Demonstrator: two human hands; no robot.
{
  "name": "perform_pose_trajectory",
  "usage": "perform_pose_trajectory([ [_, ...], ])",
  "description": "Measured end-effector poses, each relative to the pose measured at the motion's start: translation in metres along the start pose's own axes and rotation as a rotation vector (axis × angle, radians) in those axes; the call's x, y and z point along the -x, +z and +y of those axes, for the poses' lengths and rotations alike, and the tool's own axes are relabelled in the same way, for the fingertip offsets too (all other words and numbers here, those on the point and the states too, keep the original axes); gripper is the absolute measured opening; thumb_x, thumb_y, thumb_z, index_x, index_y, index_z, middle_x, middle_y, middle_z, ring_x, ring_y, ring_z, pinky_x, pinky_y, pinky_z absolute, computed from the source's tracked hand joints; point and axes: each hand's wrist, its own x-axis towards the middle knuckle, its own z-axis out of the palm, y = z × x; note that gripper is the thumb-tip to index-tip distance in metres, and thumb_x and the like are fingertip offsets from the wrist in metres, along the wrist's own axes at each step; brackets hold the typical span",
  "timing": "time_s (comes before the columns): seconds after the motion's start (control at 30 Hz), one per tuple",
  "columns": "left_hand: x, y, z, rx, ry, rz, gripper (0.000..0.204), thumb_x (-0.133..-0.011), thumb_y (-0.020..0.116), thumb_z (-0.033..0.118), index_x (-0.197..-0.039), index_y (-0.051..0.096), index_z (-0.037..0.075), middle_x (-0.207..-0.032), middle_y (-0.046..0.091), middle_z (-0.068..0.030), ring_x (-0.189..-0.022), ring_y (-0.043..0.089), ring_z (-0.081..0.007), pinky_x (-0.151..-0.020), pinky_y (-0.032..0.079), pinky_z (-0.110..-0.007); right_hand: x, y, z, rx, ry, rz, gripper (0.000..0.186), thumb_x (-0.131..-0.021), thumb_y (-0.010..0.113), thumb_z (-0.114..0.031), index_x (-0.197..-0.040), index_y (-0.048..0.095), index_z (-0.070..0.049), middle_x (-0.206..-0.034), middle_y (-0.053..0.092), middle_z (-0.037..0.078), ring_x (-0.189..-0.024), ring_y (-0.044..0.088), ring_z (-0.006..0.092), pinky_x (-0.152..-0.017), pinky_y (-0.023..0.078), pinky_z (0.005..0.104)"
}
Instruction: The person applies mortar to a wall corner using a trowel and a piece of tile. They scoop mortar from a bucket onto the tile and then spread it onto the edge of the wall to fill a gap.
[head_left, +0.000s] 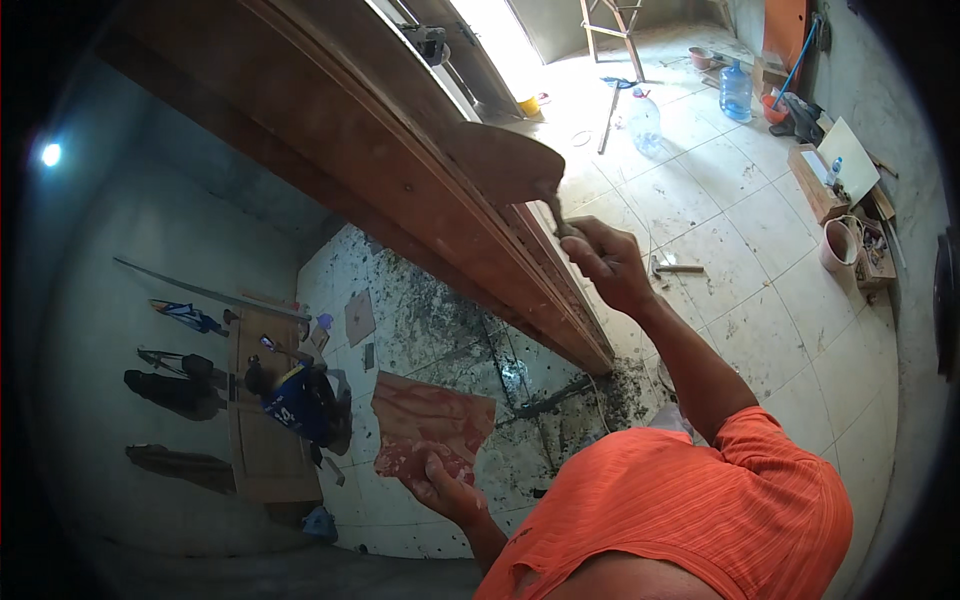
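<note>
Is clamping the trowel [503, 168] by its handle in the right grip [612, 262], beside the wooden frame [330, 150], and the smeared board [435, 410] in the left grip [450, 492]. Is probably risking gouged wood through a tilted blade—likewise dropped paste through a tipped board. Is pointing the trowel's tip up-left, aligning its long axis roughly with the frame—contact not showing clearly.

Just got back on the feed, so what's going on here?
The person's right hand grips a broad trowel, its blade at the wooden frame; contact is hard to tell. The left hand holds a ragged, smeared reddish sheet. A co-worker in blue is beside a wooden panel.
</note>
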Motion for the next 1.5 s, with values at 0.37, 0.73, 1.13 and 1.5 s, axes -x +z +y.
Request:
perform_pose_trajectory([
  [0.37,0.001,0.030,-0.042,0.071,-0.146,-0.093,0.029,-0.094,0.055,0.012,-0.122,0.054,0.003,-0.096,0.061,-0.0026,-0.086,0.059,-0.0135,-0.078,0.049,-0.028,0.005,-0.068,0.089,-0.197,0.177,0.324,0.034,-0.105,0.054,-0.031,-0.113,0.070,-0.003,-0.072,0.061,0.000,-0.056,0.052,0.0042,-0.047,0.040,0.0223],
  [0.73,-0.036,0.023,-0.181,0.373,-0.631,0.127,0.039,-0.091,0.068,0.032,-0.123,0.060,0.011,-0.127,0.053,-0.0013,-0.120,0.048,-0.0190,-0.100,0.042,-0.040,0.263,-0.125,0.321,0.553,0.912,0.100,0.063,-0.097,0.049,-0.067,-0.077,0.063,-0.008,-0.056,0.052,0.003,-0.045,0.054,0.0153,-0.041,0.040,0.0317],
  [1.13,-0.073,-0.045,-0.228,0.412,-0.712,0.109,0.046,-0.090,0.068,0.030,-0.130,0.056,0.012,-0.127,0.059,-0.0016,-0.119,0.053,-0.0188,-0.093,0.047,-0.039,0.518,-0.103,0.348,0.577,1.793,0.392,0.056,-0.092,0.064,-0.056,-0.087,0.065,0.000,-0.066,0.062,0.011,-0.050,0.059,0.0235,-0.043,0.045,0.0398],
  [1.5,-0.078,-0.016,-0.250,0.356,-0.702,0.155,0.036,-0.093,0.064,0.034,-0.123,0.061,0.013,-0.122,0.063,-0.0012,-0.112,0.058,-0.0189,-0.089,0.045,-0.038,0.405,-0.133,0.308,0.432,1.669,0.264,0.042,-0.082,0.079,-0.040,-0.069,0.055,-0.009,-0.054,0.049,0.002,-0.039,0.042,0.0165,-0.037,0.032,0.0359],
])
